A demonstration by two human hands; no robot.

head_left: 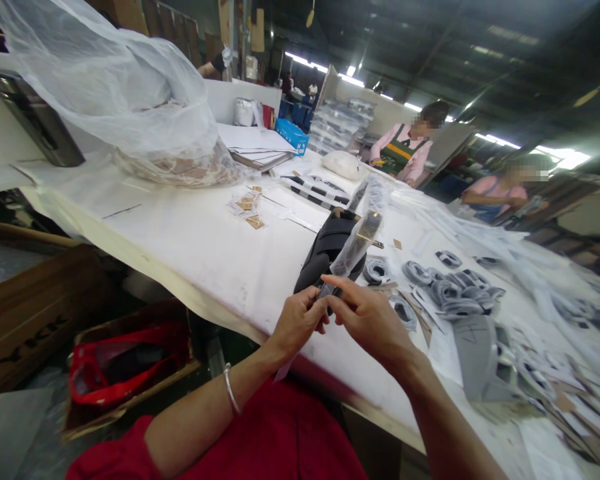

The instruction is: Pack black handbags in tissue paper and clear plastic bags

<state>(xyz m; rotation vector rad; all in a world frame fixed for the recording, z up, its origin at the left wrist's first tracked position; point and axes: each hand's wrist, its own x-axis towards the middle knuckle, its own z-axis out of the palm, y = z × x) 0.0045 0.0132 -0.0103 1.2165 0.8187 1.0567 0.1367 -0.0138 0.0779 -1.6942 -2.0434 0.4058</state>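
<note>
A black bag (323, 255) lies near the table's front edge, just beyond my hands. A strap wrapped in clear film (350, 257) rises from it, with a gold-coloured metal fitting (369, 225) showing through the wrap. My left hand (301, 319) is closed, its thumb and finger pinching the film-wrapped strap at its near end. Against it, my right hand (365, 313) pinches the same end, index finger stretched along the strap and thumb meeting the left one. The exact piece between the fingertips is partly hidden.
Rolled grey strips (447, 293) and cut pieces cover the table's right side. A large translucent plastic bag (155, 127) stands left, beside a dark flask (37, 120). Small packets (250, 207) lie mid-table. Cardboard boxes (35, 320) sit below left. Two co-workers (405, 147) work beyond.
</note>
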